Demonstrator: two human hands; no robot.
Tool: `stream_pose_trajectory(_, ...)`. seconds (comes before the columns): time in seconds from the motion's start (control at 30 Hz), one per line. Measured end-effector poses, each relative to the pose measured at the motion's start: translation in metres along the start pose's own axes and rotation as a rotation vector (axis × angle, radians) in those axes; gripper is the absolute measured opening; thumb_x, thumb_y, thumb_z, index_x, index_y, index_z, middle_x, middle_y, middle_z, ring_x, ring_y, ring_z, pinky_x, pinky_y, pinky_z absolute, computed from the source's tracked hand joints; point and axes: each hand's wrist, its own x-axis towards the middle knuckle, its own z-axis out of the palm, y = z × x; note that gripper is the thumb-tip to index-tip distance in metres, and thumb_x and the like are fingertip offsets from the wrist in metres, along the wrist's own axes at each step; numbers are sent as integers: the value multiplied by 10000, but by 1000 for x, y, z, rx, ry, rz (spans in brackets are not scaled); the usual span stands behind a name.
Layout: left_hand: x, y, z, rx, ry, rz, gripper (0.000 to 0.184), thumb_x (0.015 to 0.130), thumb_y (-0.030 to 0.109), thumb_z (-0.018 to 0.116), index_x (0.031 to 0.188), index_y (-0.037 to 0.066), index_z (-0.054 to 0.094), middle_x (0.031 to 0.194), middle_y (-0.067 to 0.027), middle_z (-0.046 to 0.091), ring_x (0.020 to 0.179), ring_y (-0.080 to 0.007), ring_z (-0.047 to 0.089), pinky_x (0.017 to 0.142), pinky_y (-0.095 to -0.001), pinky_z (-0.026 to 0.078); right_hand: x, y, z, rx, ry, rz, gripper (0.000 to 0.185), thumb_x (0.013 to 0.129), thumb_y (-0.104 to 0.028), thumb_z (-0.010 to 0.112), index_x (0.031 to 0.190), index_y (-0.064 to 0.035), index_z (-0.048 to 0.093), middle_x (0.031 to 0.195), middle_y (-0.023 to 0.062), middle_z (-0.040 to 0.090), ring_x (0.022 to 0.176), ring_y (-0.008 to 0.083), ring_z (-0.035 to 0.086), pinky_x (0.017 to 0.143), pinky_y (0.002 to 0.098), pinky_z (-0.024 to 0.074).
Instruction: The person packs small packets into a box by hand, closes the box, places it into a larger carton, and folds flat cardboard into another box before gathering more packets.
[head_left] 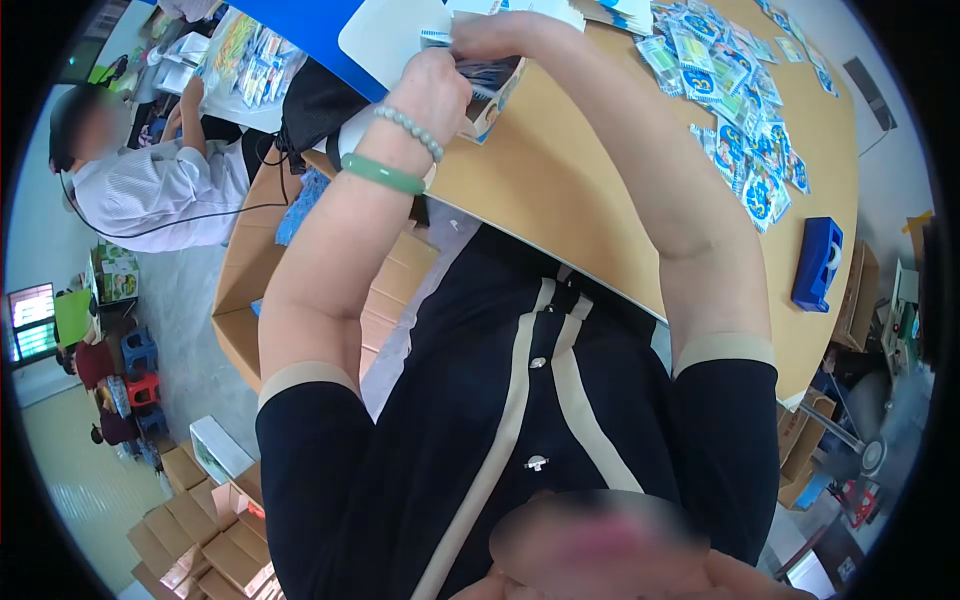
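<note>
My left hand (435,88), with a beaded bracelet and a green bangle on its wrist, is closed at the top of the view. A small blue-and-white packet (435,39) pokes out at its fingertips. My right hand (488,36) meets it from the right, fingers curled in and partly hidden; what they grip cannot be made out. Just below the hands stands an open box (487,122) with packets inside, partly covered by my left hand. Behind my left hand is a white rounded panel (385,38) against a blue surface (300,22).
Many blue-and-white packets (735,130) lie spread over the tan table (570,190). A blue tape dispenser (818,265) is near its right edge. Another person (165,190) works at the left beside a bag of packets (255,65). Cardboard boxes (200,530) stand on the floor.
</note>
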Motion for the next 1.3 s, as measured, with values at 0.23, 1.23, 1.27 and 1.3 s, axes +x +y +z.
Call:
stream_pose_trajectory(0.23,16,-3,-1,48,-53,-35,206,901,117,650,1070,-1,639,982,-82,674,962,-216,649,827,-311,531,25,14,38,-432,235,9,311,833,-288,608,1048,-115,754,1055,102,719,955,265,686,799,379,522)
stream_pose_trajectory(1.23,55,39,-43,472,-223,-392,301,827,52,676,1128,64,657,1044,-96,657,1005,-268,651,767,-354,554,-39,5,86,-344,842,-300,138,844,-135,576,942,-129,674,816,121,689,822,334,670,686,475,507)
stream_pose_trajectory(1.27,58,41,-46,509,-216,-406,306,825,50,677,1129,66,658,1046,-96,657,1007,-269,651,765,-355,554,-38,7,90,-338,884,-330,133,847,-125,572,941,-129,666,805,119,686,810,336,669,678,478,505)
stream_pose_trajectory(1.3,62,43,-48,548,-214,-415,310,822,47,678,1131,68,659,1049,-97,656,1008,-271,651,764,-357,555,-38,8,92,-330,926,-360,128,849,-115,568,940,-129,658,795,117,684,799,338,667,671,481,502)
